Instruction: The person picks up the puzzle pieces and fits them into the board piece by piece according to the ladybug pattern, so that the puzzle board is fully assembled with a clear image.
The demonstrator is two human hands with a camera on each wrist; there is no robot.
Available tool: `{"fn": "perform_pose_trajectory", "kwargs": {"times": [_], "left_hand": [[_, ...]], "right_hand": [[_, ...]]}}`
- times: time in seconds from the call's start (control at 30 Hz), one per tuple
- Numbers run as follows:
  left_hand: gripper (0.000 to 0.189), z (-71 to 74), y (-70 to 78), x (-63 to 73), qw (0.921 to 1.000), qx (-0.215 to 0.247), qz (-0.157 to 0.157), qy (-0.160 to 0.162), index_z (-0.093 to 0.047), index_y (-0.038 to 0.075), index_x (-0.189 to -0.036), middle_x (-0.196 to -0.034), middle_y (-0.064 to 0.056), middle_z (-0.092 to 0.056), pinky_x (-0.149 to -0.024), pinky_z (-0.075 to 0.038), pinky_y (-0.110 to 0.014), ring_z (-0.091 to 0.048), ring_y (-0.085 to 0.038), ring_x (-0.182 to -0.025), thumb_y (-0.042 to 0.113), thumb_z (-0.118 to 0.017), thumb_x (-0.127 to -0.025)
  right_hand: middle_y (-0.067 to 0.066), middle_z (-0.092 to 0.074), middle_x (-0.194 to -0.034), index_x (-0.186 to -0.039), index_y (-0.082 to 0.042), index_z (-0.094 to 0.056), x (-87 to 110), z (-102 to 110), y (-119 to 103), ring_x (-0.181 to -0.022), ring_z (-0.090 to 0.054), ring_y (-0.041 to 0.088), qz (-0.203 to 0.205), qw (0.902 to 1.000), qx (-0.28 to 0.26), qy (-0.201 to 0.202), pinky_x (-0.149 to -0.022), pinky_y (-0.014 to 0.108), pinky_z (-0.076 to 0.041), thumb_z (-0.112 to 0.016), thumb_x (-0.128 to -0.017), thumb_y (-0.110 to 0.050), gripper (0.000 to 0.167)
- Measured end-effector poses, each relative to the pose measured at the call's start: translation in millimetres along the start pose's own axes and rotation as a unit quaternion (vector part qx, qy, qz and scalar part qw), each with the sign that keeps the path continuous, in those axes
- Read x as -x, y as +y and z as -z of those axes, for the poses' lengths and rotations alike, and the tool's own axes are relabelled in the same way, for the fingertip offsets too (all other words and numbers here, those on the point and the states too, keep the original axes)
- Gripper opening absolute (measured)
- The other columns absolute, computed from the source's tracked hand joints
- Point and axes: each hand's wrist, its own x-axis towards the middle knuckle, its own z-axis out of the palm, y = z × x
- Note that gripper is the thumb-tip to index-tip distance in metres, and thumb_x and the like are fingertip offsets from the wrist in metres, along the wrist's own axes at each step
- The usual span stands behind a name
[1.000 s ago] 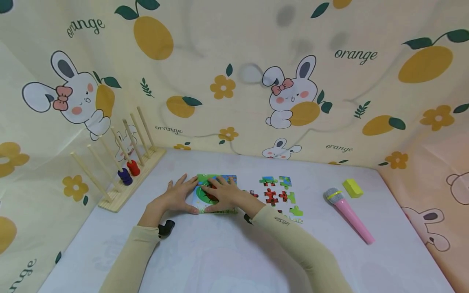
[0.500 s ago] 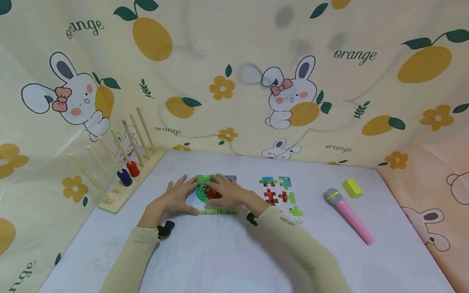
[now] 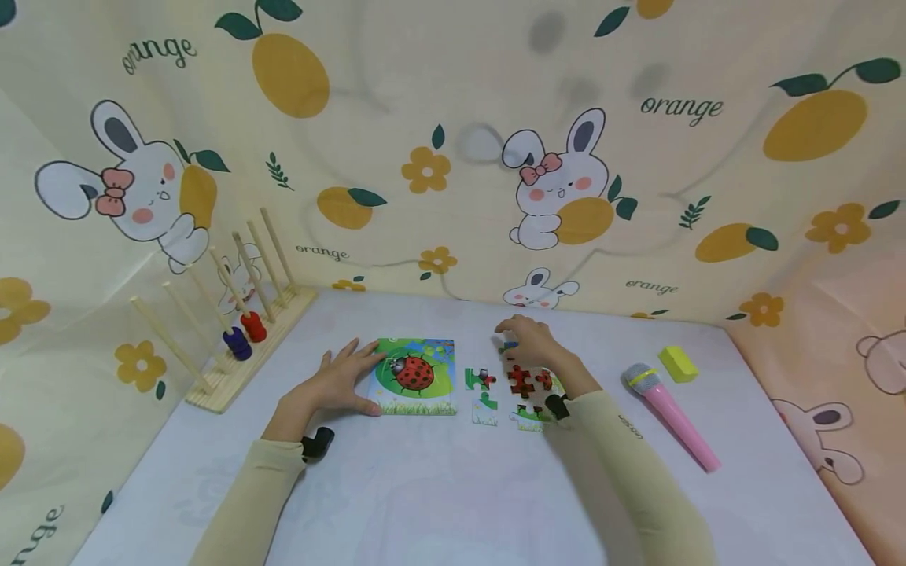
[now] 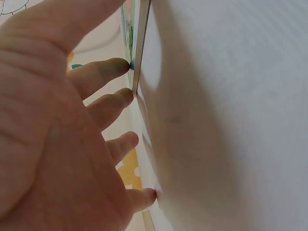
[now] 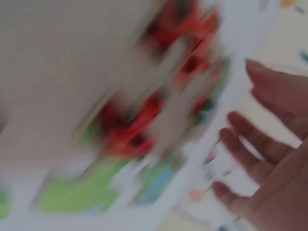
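A square ladybug picture board [image 3: 414, 376] lies on the white table in the head view. My left hand [image 3: 336, 385] rests at its left edge with fingers spread, thumb and fingertips touching the edge. In the left wrist view, fingers [image 4: 103, 77] meet the thin side of the board. My right hand [image 3: 534, 346] hovers over the far side of several loose jigsaw pieces [image 3: 521, 382], partly covering a blue-green one. Seen from the right wrist, its fingers [image 5: 262, 139] are extended and hold nothing; the red and green puzzle pieces [image 5: 127, 127] there are blurred.
A wooden peg rack [image 3: 208, 399] with blue rings [image 3: 237, 343] and red rings [image 3: 253, 326] stands at the back left. To the right lie a pink toy microphone [image 3: 675, 420] and a yellow block [image 3: 679, 364]. A printed cloth backdrop rises behind the table.
My right hand has left the ladybug board and moved right, over the loose puzzle pieces. The whole ladybug picture now shows. My left hand stays at the board's left edge.
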Motion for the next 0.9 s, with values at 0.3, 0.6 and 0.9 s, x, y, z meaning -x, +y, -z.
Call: {"fn": "perform_pose_trajectory", "kwargs": {"times": [0.3,0.6,0.9], "left_hand": [[0.107,0.7,-2.5,6.2,1.0,-0.001,0.001,0.002,-0.039,0.011,-0.154,-0.164,-0.015,-0.021,-0.106,-0.002,-0.079,-0.009,-0.046,-0.149,0.056,-0.086,-0.068],[0.107,-0.8,-3.6,3.1,1.0,-0.003,0.003,0.001,-0.039,0.012,-0.154,-0.164,-0.014,-0.021,-0.106,-0.002,-0.079,-0.008,-0.045,-0.149,0.056,-0.086,-0.068],[0.105,1.1,-1.4,2.5,0.9999,0.003,-0.014,0.004,-0.04,0.009,-0.153,-0.163,-0.015,-0.022,-0.106,-0.003,-0.08,-0.011,-0.047,-0.148,0.054,-0.086,-0.069]], "right_hand": [[0.021,-0.06,-0.126,-0.125,0.003,-0.063,8.8,3,35,-0.124,-0.05,0.041,-0.018,0.9924,-0.122,0.004,-0.105,0.061,-0.037,-0.07,-0.086,0.002,0.04],[0.011,-0.063,-0.118,-0.122,-0.007,-0.068,12.3,0,41,-0.118,-0.043,0.034,-0.041,0.9955,-0.084,0.012,-0.102,0.059,-0.031,-0.077,-0.085,-0.006,0.038],[0.011,-0.062,-0.111,-0.123,-0.006,-0.067,13.7,-1,39,-0.111,-0.045,0.032,-0.038,0.9963,-0.075,0.017,-0.098,0.057,-0.035,-0.077,-0.085,-0.005,0.039]]}}
